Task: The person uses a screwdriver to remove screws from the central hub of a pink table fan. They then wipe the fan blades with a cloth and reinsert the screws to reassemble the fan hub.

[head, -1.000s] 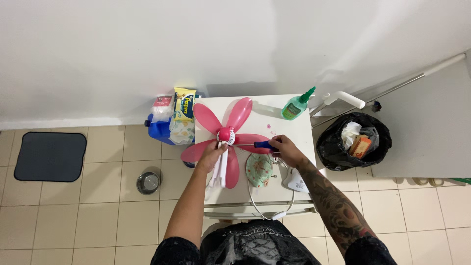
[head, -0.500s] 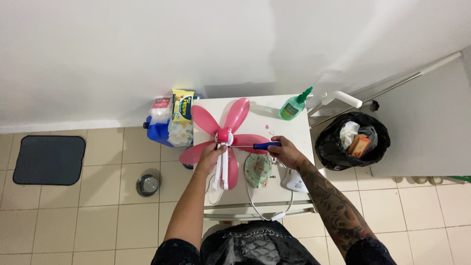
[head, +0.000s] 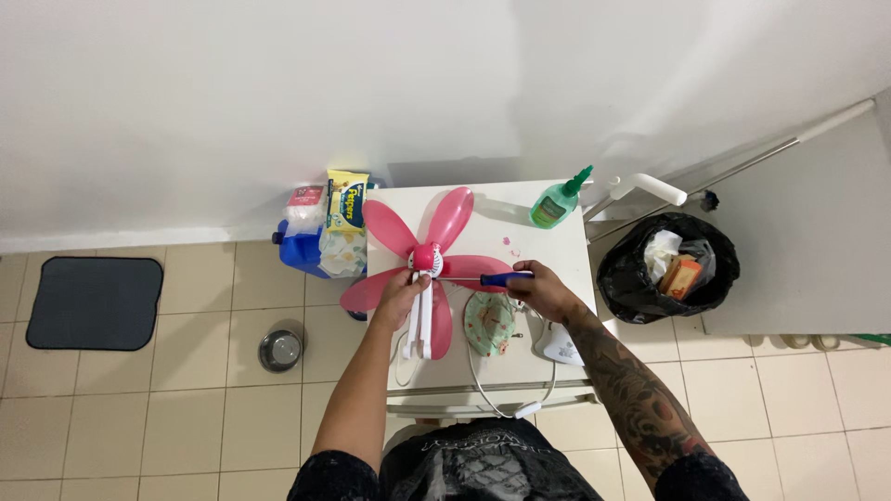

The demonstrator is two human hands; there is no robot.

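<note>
- The left hand (head: 401, 295) gripped the pink fan (head: 423, 255) near the table (head: 557, 250)'s left edge.
- The right hand (head: 541, 289) pinched a blue screwdriver (head: 501, 277), tip at the fan's hub.

Screwdriver (head: 492, 277) tip nearer the fan hub (head: 427, 257), right hand (head: 541, 289) slightly left.

A yellow-and-green packet (head: 346, 211) stands left of centre against the desk's (head: 566, 269) left edge, beside a red-topped clear pack (head: 303, 210) and a blue container (head: 299, 250). An orange carton (head: 682, 275) lies in the black bin bag (head: 631, 283) at right.
</note>
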